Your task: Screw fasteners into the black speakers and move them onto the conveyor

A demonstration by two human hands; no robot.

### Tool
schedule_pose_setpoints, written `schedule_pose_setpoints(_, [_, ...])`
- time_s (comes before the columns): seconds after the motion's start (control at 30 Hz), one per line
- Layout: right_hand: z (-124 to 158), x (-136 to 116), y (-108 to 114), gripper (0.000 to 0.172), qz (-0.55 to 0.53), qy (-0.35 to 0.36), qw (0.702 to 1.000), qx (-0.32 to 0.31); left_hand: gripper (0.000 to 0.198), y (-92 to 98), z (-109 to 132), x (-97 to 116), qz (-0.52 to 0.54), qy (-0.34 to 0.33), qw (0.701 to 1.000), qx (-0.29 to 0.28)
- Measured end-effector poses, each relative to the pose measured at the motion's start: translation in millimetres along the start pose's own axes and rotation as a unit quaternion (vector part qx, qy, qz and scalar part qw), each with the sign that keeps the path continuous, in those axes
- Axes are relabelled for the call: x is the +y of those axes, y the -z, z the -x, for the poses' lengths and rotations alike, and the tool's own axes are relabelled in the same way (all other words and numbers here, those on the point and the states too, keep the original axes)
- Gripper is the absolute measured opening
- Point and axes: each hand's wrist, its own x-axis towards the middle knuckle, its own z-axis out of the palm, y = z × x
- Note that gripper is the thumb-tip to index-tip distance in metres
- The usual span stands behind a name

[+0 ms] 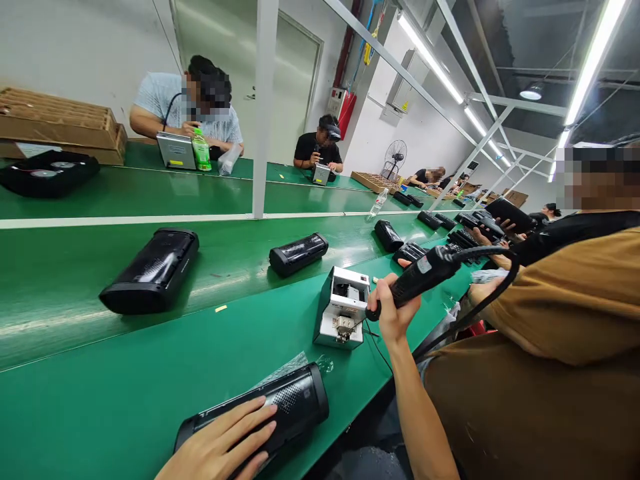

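Note:
My left hand (pixel 227 443) lies over a black speaker-like housing (pixel 295 400) at the bottom, its fingers stretched across the perforated face. The thumb is out of sight. In my right hand (pixel 395 310) is a black electric screwdriver (pixel 425 277), held at a slant with its cable running back to the right. The driver's nose points down toward a small white and black screw feeder (pixel 341 308) on the green bench. A thin bit seems to reach the feeder's metal outlet; whether it touches, I cannot tell. Bubble wrap (pixel 283 370) lies behind the housing.
Beyond the bench edge, a green conveyor (pixel 230 267) carries more black housings (pixel 153 270), (pixel 299 254). A white post (pixel 265 110) rises past it. A co-worker in a brown top (pixel 560 347) sits close on my right. Other people work across the line.

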Motion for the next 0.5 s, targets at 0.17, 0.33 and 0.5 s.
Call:
schedule_pose_setpoints(0.17, [12, 27, 1, 0.043, 0.008, -0.015, 1.0, -0.019, 0.043, -13.3, 11, 7, 0.024, 0.034, 0.999, 0.013])
schedule_pose_setpoints(0.33, [28, 13, 5, 0.04, -0.006, -0.048, 0.997, -0.057, 0.041, -22.5, 16, 18, 0.079, 0.099, 0.99, 0.067])
schedule_pose_setpoints(0.5, [41, -28, -16, 0.037, -0.062, -0.065, 0.992, -0.088, 0.031, -3.6, 7, 18, 0.095, 0.08, 0.992, -0.008])
